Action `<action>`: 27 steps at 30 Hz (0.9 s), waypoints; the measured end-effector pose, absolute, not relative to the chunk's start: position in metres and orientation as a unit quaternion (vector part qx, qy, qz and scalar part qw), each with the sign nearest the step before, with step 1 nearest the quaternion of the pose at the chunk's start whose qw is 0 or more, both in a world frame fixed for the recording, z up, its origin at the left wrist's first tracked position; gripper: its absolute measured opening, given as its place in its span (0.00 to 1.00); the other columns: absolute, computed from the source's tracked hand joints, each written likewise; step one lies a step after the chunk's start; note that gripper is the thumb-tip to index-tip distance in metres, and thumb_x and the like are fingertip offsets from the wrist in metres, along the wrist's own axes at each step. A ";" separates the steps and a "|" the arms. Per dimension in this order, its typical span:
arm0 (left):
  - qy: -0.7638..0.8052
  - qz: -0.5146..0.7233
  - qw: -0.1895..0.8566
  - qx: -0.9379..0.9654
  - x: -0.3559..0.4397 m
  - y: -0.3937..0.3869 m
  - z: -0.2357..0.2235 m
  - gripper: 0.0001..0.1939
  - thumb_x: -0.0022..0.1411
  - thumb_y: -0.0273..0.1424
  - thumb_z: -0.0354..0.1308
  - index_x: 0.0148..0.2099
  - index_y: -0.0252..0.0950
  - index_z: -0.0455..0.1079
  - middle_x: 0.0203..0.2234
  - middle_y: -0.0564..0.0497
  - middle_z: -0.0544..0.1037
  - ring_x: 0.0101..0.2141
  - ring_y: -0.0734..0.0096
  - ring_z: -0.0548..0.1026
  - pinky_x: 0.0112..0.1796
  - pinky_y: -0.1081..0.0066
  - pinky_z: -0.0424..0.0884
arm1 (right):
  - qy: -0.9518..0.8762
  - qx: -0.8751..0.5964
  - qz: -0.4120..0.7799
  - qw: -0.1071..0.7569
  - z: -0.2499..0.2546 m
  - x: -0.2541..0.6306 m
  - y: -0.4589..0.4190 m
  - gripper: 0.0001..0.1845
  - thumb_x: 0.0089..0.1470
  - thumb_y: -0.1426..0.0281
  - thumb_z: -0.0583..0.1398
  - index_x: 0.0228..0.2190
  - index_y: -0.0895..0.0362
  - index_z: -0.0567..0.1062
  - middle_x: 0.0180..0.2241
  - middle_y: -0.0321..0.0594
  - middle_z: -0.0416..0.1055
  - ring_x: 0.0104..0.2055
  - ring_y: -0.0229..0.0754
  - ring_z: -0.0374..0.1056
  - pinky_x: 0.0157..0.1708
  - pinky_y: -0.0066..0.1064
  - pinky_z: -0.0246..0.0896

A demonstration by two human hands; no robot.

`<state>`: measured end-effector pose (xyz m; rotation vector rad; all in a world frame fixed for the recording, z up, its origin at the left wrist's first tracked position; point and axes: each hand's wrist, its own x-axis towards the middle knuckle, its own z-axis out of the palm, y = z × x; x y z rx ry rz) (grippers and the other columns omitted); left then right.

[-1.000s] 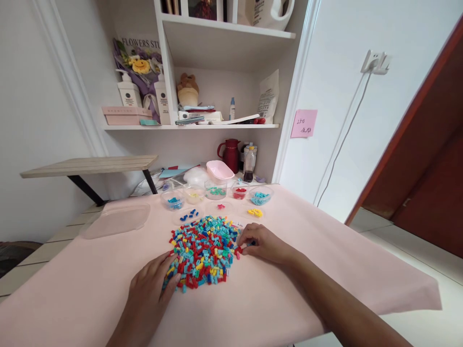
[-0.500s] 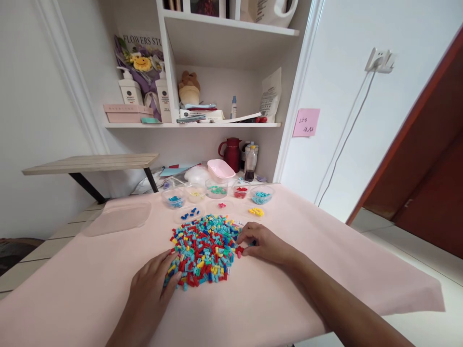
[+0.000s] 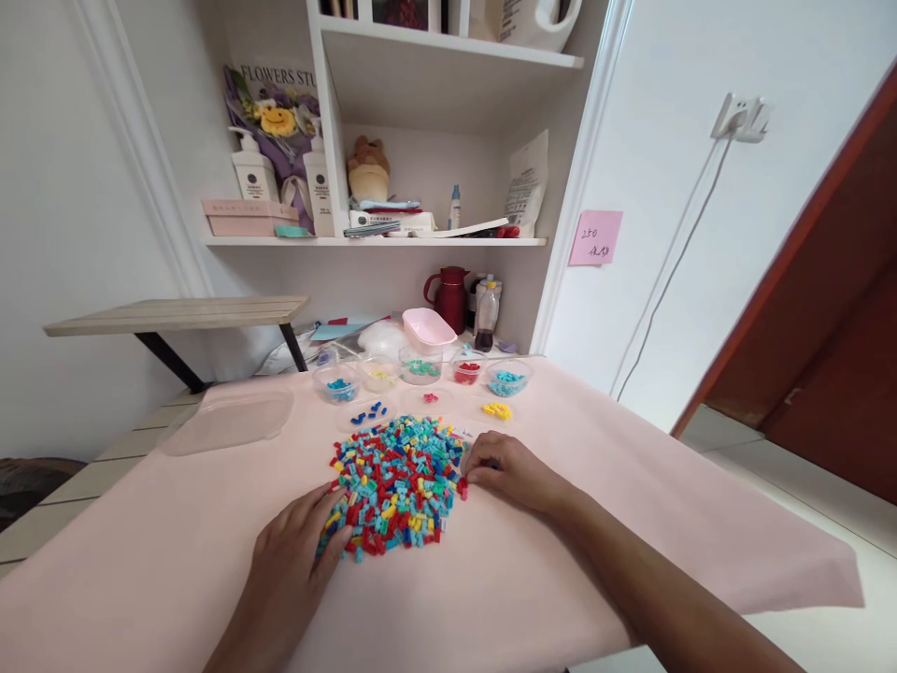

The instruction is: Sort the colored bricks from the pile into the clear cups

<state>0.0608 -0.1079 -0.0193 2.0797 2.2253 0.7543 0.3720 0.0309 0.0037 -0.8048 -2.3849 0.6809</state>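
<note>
A heap of small coloured bricks (image 3: 396, 486), red, teal, yellow and blue, lies in the middle of the pink table (image 3: 631, 486). My left hand (image 3: 298, 551) rests flat at the heap's near left edge, fingers stretched out against the bricks. My right hand (image 3: 508, 470) sits at the heap's right edge with fingers curled in a pinch beside a red brick (image 3: 462, 486); what the fingertips hold is too small to name.
Behind the heap stand several small clear bowls (image 3: 505, 378) holding sorted bricks, and little loose groups of blue (image 3: 368, 412), pink and yellow (image 3: 497, 409) ones. A clear lid (image 3: 228, 421) lies at the left. Shelves with bottles, a red jug (image 3: 448, 297) and a pink basin stand behind.
My right hand's fingers have drawn in slightly at the heap's right edge. The left hand has stayed in place.
</note>
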 end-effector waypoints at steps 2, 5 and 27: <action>0.710 0.242 0.003 0.662 0.061 -0.108 -0.019 0.21 0.61 0.41 0.48 0.55 0.46 0.70 0.55 0.51 0.73 0.56 0.60 0.68 0.54 0.54 0.63 | -0.866 -0.307 0.273 0.285 0.003 0.373 0.032 0.08 0.54 0.63 0.62 0.30 0.53 0.80 0.34 0.41 0.75 0.40 0.44 0.69 0.43 0.34 0.63; 0.712 0.240 0.007 0.659 0.060 -0.108 -0.019 0.22 0.61 0.41 0.48 0.55 0.47 0.70 0.55 0.51 0.73 0.56 0.60 0.67 0.54 0.53 0.63 | -0.830 -0.350 0.300 0.314 0.001 0.376 0.034 0.12 0.55 0.61 0.60 0.30 0.55 0.80 0.34 0.42 0.74 0.36 0.43 0.69 0.37 0.32 0.65; 0.714 0.219 -0.012 0.665 0.051 -0.105 -0.037 0.23 0.62 0.44 0.48 0.57 0.51 0.69 0.57 0.53 0.71 0.57 0.60 0.68 0.55 0.54 0.66 | -0.795 -0.419 0.269 0.346 0.020 0.365 0.093 0.12 0.51 0.62 0.59 0.26 0.58 0.77 0.25 0.38 0.74 0.28 0.40 0.67 0.30 0.29 0.60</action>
